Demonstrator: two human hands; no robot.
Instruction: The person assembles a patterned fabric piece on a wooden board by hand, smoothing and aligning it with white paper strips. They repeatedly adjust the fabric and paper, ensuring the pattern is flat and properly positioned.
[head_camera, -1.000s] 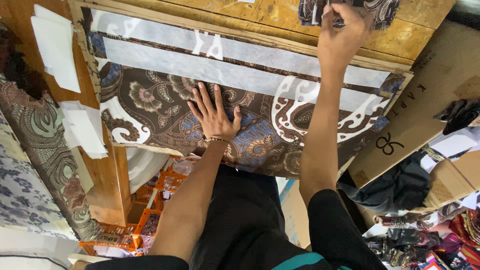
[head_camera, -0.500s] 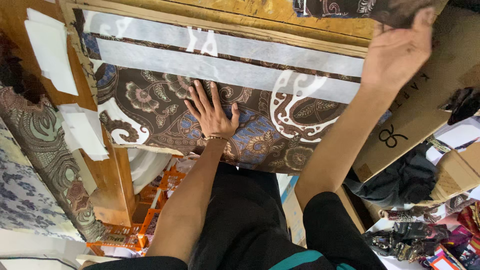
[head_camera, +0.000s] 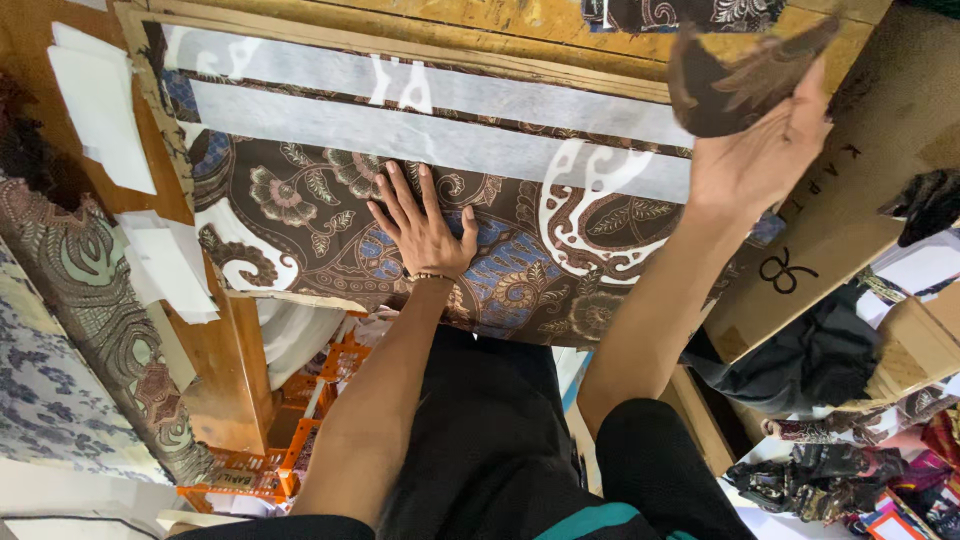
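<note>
Two hands work: left hand (head_camera: 422, 232) lies with fingers spread flat on the batik cloth (head_camera: 300, 200), while right hand (head_camera: 760, 150) fingers grip a brown scrap (head_camera: 730, 80) at two o'clock.

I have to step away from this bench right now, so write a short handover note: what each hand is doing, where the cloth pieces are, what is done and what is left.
Left hand: flat, fingers spread, pressing on the brown patterned cloth on the wooden table.
Right hand: raised at the cloth's right end, pinching a small dark brown fabric piece clear of the table.
Done: two white strips lie along the cloth's far edge.
Left: the small piece is not yet set down anywhere; loose white paper sheets sit at the table's left end.
</note>
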